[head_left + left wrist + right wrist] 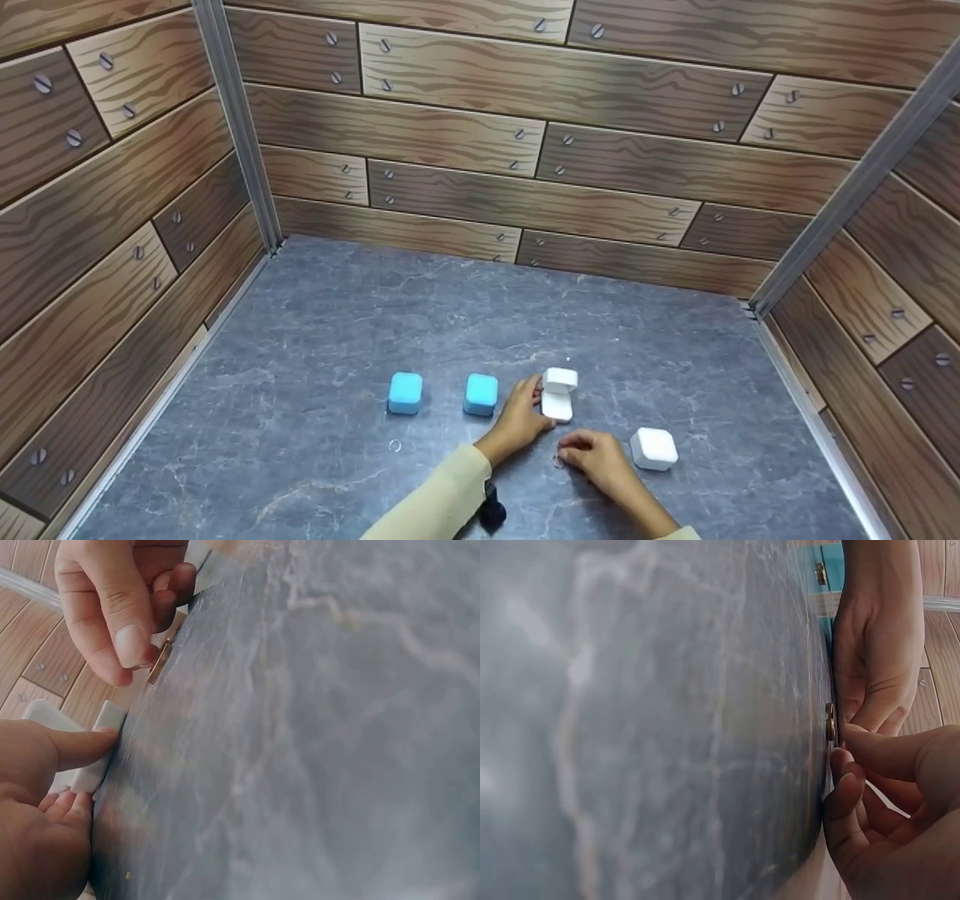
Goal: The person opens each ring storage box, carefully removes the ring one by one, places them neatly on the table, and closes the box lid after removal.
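A white ring box point(557, 406) stands with its lid raised. My left hand point(523, 417) holds it at the side, thumb near its front and fingers at its back. Just right of that, my right hand point(595, 455) has thumb and index fingertips brought together at a thin ring point(558, 461), pinching its edge low over the table. In the left wrist view the ring point(159, 664) shows edge-on, coppery, close to the table surface. The right wrist view also has the ring point(830, 722) by the fingertips; the exact contact is partly hidden.
Two closed blue ring boxes, one further left point(406, 393) and one near my left hand point(481, 394), stand on the grey marbled table point(322, 337). A second ring point(395, 445) lies in front of them. A closed white box point(655, 448) is right of my right hand. Wood-patterned walls point(450, 135) enclose the table.
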Tool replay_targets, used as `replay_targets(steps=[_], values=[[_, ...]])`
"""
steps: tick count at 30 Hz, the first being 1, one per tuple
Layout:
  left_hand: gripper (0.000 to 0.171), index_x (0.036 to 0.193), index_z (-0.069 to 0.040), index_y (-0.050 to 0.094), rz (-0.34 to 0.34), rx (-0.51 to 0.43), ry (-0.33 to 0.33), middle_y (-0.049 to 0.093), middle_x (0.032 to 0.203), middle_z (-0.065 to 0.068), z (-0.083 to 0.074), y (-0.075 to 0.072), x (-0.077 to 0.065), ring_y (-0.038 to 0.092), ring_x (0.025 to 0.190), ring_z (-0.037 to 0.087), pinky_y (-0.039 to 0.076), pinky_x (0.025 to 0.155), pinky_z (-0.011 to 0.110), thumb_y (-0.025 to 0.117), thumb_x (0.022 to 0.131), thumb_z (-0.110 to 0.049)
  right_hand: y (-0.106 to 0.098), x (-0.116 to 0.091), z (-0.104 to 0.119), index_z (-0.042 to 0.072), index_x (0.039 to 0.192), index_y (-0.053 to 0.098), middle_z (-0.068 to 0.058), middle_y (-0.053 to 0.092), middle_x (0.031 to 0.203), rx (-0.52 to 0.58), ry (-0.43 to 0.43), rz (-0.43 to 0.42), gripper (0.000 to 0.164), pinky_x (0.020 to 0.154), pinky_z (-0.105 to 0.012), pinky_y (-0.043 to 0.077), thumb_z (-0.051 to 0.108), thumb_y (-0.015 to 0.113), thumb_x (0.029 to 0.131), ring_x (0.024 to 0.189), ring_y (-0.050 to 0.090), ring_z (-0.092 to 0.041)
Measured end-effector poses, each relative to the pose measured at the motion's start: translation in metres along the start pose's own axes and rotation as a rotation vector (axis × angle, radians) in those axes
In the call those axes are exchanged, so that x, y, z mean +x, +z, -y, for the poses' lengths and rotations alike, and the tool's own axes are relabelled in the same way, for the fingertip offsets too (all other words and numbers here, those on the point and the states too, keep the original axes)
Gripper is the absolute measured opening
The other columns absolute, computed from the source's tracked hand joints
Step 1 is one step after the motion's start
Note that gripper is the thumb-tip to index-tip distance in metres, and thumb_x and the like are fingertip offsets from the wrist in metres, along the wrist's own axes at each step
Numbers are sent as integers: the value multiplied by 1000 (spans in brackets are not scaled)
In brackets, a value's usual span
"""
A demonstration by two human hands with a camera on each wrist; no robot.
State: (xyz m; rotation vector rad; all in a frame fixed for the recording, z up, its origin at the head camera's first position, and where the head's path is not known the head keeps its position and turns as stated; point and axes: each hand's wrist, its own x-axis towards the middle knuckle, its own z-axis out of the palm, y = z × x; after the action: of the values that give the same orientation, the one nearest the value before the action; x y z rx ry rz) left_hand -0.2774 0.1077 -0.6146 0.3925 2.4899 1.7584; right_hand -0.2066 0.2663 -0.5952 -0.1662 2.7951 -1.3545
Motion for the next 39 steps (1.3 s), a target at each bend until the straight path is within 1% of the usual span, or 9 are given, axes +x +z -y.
replay_targets(steps=[7,12,15,22,25,29,33,37,39], values=[[82,142,5,42,-11,-7,23,54,123,13,0,0,0,59,116,29,51,102,32,80,69,9,-3,5,-1,0,98,73,-8,72,84,94,83,-55,18,46,-22,47,12,73,85,60,57,-9],[83,143,6,40,-6,-19,23,53,125,14,2,0,0,58,118,30,51,102,31,79,70,9,-6,12,-1,3,100,73,-6,70,80,129,148,-125,18,43,-23,45,16,72,88,55,53,-11],[83,144,6,39,1,-21,19,53,126,14,2,0,0,58,119,30,51,102,30,79,71,9,-11,18,1,3,103,73,-5,69,80,133,172,-163,21,42,-24,44,19,70,90,53,53,-14],[83,143,5,40,21,-9,16,52,124,13,0,-1,2,56,120,29,50,103,29,79,71,9,-24,32,4,1,111,70,-11,69,90,212,155,-244,31,49,-24,49,26,69,92,60,58,-19],[83,144,4,39,23,-12,2,52,125,12,0,-1,2,56,121,29,50,103,29,79,71,9,-28,37,7,1,113,69,-15,71,95,222,154,-268,35,51,-26,51,31,66,94,62,59,-22],[83,145,4,39,13,-12,1,52,126,12,1,-1,2,57,121,29,50,102,30,79,72,9,-31,46,11,2,117,68,-18,71,103,224,167,-269,41,57,-30,55,36,63,96,68,61,-23],[82,143,5,41,0,-13,20,52,125,14,2,-1,2,58,119,30,51,101,31,79,71,9,-32,55,14,1,119,66,-19,69,104,219,176,-259,47,62,-33,57,41,61,96,73,63,-24],[80,142,5,42,4,-9,27,53,125,15,1,-1,2,58,119,30,51,101,30,79,71,9,-31,63,13,0,119,66,-19,68,105,219,191,-253,54,61,-31,56,47,60,95,74,62,-24],[80,143,3,42,10,3,19,53,126,14,1,0,2,58,119,29,51,101,29,79,72,8,-29,67,11,0,119,66,-18,68,105,216,203,-248,56,61,-28,56,49,59,94,74,62,-22]])
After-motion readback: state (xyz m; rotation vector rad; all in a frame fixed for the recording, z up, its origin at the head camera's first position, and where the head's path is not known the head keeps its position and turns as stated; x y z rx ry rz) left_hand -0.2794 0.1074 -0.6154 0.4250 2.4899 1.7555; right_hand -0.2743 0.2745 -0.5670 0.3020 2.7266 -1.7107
